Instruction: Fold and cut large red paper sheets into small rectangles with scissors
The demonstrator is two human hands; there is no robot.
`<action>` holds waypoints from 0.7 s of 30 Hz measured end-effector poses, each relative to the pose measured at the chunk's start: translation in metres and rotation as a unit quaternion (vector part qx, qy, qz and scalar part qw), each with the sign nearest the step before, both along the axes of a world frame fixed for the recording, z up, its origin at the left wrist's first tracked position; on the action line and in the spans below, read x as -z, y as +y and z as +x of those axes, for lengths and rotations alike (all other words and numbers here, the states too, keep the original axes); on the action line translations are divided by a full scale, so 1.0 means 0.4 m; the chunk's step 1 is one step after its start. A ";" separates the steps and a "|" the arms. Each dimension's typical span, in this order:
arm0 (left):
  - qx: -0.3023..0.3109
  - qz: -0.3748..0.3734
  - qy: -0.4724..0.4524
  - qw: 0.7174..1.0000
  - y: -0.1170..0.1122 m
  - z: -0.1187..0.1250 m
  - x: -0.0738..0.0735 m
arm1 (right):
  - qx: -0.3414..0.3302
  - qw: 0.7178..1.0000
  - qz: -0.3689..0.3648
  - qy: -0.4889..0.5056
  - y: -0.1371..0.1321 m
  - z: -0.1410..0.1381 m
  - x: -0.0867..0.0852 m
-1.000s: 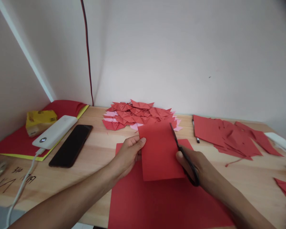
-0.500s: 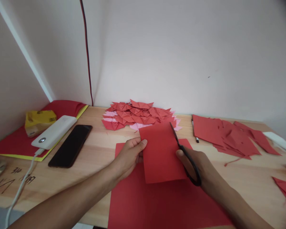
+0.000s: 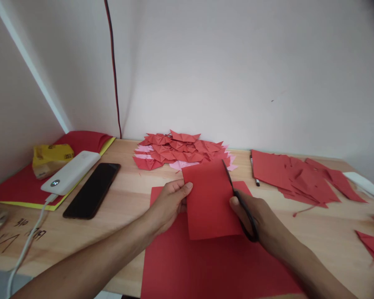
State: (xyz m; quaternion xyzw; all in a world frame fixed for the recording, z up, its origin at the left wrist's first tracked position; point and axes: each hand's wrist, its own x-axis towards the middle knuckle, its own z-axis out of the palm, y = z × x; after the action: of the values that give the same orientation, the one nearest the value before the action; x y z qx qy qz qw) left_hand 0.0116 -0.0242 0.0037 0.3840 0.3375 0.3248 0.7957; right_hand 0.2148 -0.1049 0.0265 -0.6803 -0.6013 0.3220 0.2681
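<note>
My left hand (image 3: 171, 201) pinches the left edge of a red paper sheet (image 3: 209, 200), holding it up off the table. Black scissors (image 3: 240, 203) are gripped in my right hand (image 3: 258, 220), their blades lying along the sheet's right edge with the tips pointing away from me. Beneath both hands a larger red sheet (image 3: 205, 265) lies flat on the wooden table (image 3: 131, 195), reaching to its near edge.
A heap of folded red and pink paper pieces (image 3: 182, 150) lies by the wall. Cut red sheets (image 3: 299, 176) and a black pen (image 3: 254, 170) lie at the right. At left lie a black phone (image 3: 92, 190), a white power bank (image 3: 70, 172) with cable, and a yellow packet (image 3: 52, 158).
The held sheet tilted slightly and dropped a little with my left hand. The scissors stay along its right edge, blades barely shifted.
</note>
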 end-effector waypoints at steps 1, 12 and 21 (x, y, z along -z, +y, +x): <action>0.001 0.000 0.002 1.000 -0.001 0.000 -0.001 | -0.001 1.000 -0.001 0.001 0.001 0.001 -0.001; 0.012 0.001 0.013 1.000 -0.002 0.004 -0.001 | 0.025 1.000 -0.008 0.016 0.004 0.013 0.014; 0.003 -0.014 0.019 1.000 -0.001 0.002 0.000 | 0.055 0.998 0.010 0.006 0.003 0.002 0.023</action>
State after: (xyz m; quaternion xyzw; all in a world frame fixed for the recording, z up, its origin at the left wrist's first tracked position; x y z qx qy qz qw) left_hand 0.0123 -0.0246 0.0039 0.3799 0.3559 0.3100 0.7955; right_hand 0.2155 -0.1035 0.0171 -0.7075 -0.5647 0.3052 0.2955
